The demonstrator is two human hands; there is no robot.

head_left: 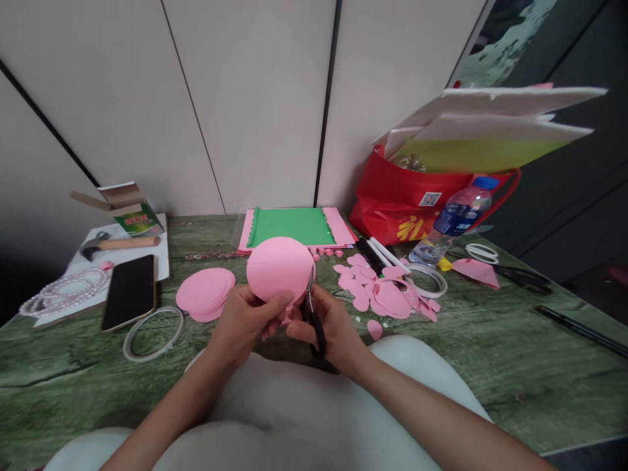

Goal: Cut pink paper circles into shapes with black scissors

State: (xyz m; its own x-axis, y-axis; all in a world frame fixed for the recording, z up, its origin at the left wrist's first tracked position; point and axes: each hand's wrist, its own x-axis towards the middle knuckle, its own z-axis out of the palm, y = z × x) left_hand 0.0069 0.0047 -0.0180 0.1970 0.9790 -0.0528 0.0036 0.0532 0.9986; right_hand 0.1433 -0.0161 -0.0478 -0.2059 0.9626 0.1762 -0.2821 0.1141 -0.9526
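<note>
Green-brown wood-grain tabletop [490, 366] abuts a panelled wall [255, 98]. Left hand [240, 320]: fingers clamped on the lower edge of a pink disc [275, 268], which is raised at 12 o'clock. Right hand [341, 330]: fingers closed around the handles of scissors [318, 330]; the blades meet the disc's edge near 3 o'clock. The held disc appears mostly whole; whether its cut is complete cannot be determined.

Finished cuts: one loose petal [374, 329] lies at 4 o'clock from the disc; beyond it, a heap of cut pink pieces [360, 281] lies at 3 o'clock. Remaining stock: a stack of pink discs [203, 294], apparently uncut, at 9 o'clock. Status, by judgement: partly complete. Farther off, a green sheet [292, 226] lies flat at 12 o'clock; a red bag [375, 203] stands at 2 o'clock.
</note>
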